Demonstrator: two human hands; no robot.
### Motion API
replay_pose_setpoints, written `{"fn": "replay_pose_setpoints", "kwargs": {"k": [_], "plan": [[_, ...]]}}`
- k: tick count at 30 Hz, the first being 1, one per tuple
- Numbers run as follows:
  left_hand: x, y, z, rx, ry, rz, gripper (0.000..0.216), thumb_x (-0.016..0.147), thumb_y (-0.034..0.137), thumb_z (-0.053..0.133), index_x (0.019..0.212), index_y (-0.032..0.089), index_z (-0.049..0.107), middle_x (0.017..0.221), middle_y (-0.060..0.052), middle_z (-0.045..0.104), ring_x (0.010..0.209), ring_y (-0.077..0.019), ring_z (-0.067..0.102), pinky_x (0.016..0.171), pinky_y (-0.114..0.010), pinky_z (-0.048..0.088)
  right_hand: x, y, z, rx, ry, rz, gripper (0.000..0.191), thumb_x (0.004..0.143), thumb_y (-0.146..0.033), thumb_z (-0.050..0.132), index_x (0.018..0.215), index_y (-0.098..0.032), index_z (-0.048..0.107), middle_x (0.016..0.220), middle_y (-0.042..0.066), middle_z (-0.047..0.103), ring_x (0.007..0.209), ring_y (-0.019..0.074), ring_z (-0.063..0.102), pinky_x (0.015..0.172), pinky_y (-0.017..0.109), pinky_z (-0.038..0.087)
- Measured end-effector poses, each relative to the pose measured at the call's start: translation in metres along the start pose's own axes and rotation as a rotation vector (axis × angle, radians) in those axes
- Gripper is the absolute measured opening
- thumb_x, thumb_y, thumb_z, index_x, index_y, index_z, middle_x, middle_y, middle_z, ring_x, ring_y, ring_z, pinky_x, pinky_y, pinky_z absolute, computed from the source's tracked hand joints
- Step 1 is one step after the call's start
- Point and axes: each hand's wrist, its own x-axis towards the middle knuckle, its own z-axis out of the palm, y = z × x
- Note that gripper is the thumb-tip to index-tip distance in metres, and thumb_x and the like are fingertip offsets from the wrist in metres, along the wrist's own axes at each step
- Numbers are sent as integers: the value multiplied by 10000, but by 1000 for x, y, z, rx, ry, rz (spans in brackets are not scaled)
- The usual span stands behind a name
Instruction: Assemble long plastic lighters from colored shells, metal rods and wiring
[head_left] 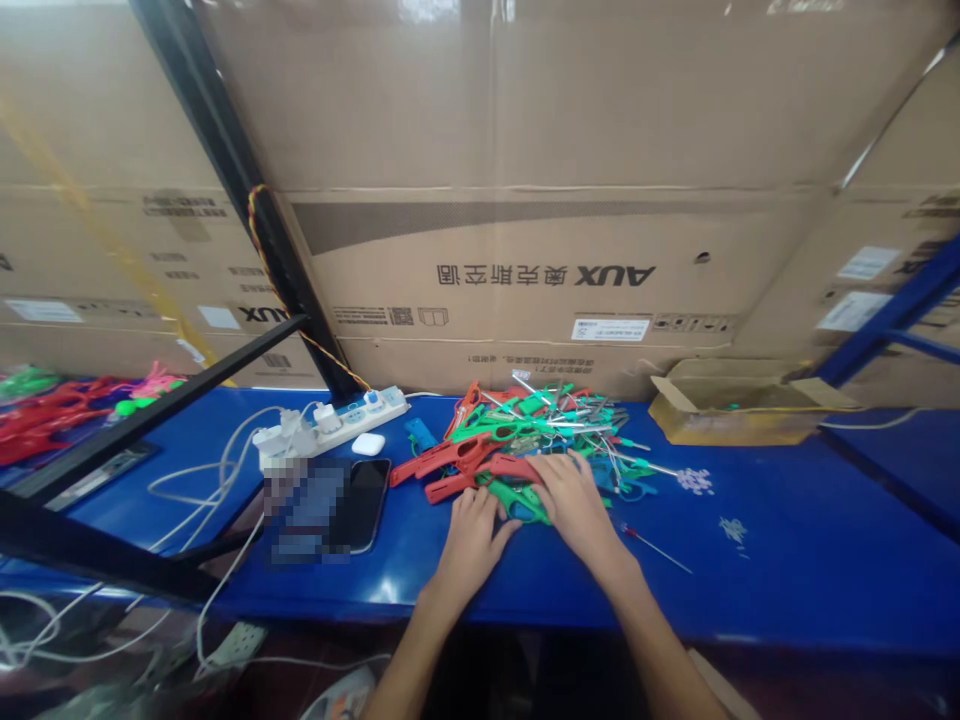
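Note:
A pile of red and green pistol-shaped plastic pieces, many with thin metal rods, lies on the blue table in front of me. At its near edge, a green plastic piece is between my hands. My left hand has curled fingers at its left end, with the thumb against its lower side. My right hand closes over its right end, fingers bent down into the pile and fingertips partly hidden. A red plastic piece lies just above it, by the right fingertips.
On the left are a phone, a white earphone case and a power strip with trailing cables. An open cardboard box, small pink bits and pale bits are on the right. Large cartons stand behind.

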Motion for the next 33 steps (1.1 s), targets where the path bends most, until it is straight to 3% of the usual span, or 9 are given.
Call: {"fn": "replay_pose_setpoints", "kwargs": {"k": [6, 8, 10, 14, 16, 18, 21, 25, 33], "plan": [[-6, 0, -6, -24, -11, -4, 176, 1015, 363, 582, 985, 199, 638, 1016, -75, 649, 1002, -279, 576, 927, -465, 484, -29, -24, -24, 117, 108, 31, 448, 1048, -213, 451, 1493, -236, 497, 1293, 124, 653, 1221, 254, 606, 1075, 444, 472], [-16, -1, -13, -49, -28, 15, 171, 1023, 353, 570, 1068, 209, 651, 1098, -84, 657, 1067, -272, 594, 972, -460, 500, -51, -35, -21, 327, 169, 141, 478, 1044, -273, 503, 1519, -276, 453, 1329, 113, 638, 1233, 239, 627, 1045, 398, 516], [-29, -5, -23, -84, -58, 39, 235, 1015, 337, 591, 1224, 236, 630, 1253, -91, 650, 1196, -264, 592, 1050, -445, 497, -73, -43, -10, 488, 171, 333, 643, 992, -369, 627, 1572, -275, 365, 1261, 105, 681, 1141, 244, 691, 997, 393, 562], [-54, -12, -40, -197, -147, 8, 618, 953, 363, 691, 1518, 293, 451, 1519, -111, 542, 1404, -289, 513, 1170, -491, 446, -101, -45, 15, 696, 164, 557, 916, 936, -449, 697, 1640, -201, 166, 1258, 144, 706, 1141, 273, 717, 972, 408, 597], [-59, -13, -44, -230, -183, -15, 707, 897, 424, 758, 1527, 307, 459, 1523, -112, 547, 1418, -309, 504, 1183, -521, 434, -103, -43, 22, 709, 168, 552, 870, 925, -449, 712, 1614, -201, 244, 1264, 142, 705, 1134, 270, 721, 967, 392, 601], [-59, -11, -45, -239, -191, -8, 723, 847, 477, 800, 1490, 310, 517, 1481, -111, 588, 1391, -320, 528, 1169, -533, 448, -100, -43, 23, 651, 142, 486, 643, 937, -433, 699, 1497, -230, 454, 1241, 113, 708, 1108, 255, 725, 960, 371, 599], [-54, -8, -41, -239, -157, 23, 480, 921, 456, 724, 1362, 289, 639, 1394, -103, 651, 1326, -301, 580, 1139, -521, 479, -93, -45, 21, 565, 111, 383, 327, 979, -408, 643, 1269, -257, 647, 1215, 79, 697, 1114, 236, 708, 964, 346, 586], [-51, -6, -37, -242, -85, 12, 370, 1007, 393, 610, 1352, 264, 631, 1375, -98, 653, 1318, -275, 585, 1138, -504, 482, -92, -48, 23, 443, 149, 320, 314, 1007, -394, 607, 1295, -275, 645, 1286, 82, 654, 1215, 248, 647, 1000, 371, 561], [-57, -13, -33, -319, -100, 4, 544, 886, 289, 783, 1391, 289, 581, 1449, -87, 592, 1370, -271, 541, 1169, -484, 455, -93, -51, 22, 371, 95, 176, 220, 1010, -332, 619, 1218, -303, 682, 1157, 54, 702, 1106, 254, 655, 954, 409, 548]]}}
